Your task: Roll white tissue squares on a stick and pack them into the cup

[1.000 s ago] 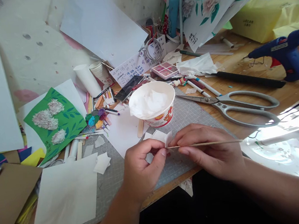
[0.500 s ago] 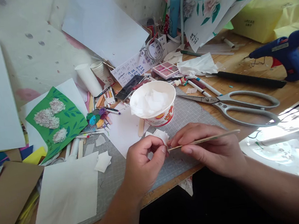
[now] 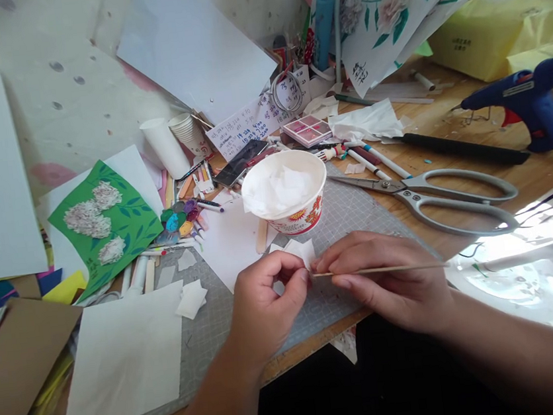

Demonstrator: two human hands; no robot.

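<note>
My right hand is closed on a thin wooden stick, held nearly level between thumb and fingers. The stick's left end reaches the pinched fingertips of my left hand; whatever lies between them is hidden. Just behind my fingers, small white paper pieces lie on the grey cutting mat. Beyond them stands a white paper bowl with a red print, filled with white paper pieces. A flat wooden craft stick lies by the bowl's foot.
Large scissors and a blue glue gun lie to the right. At left are a white sheet and a green card with paper flowers. Markers, a phone and paper cups crowd the back.
The stick has turned in my right hand, from showing its broader face to a thin edge, and its right end has dipped slightly. My left hand stays nearly still.
</note>
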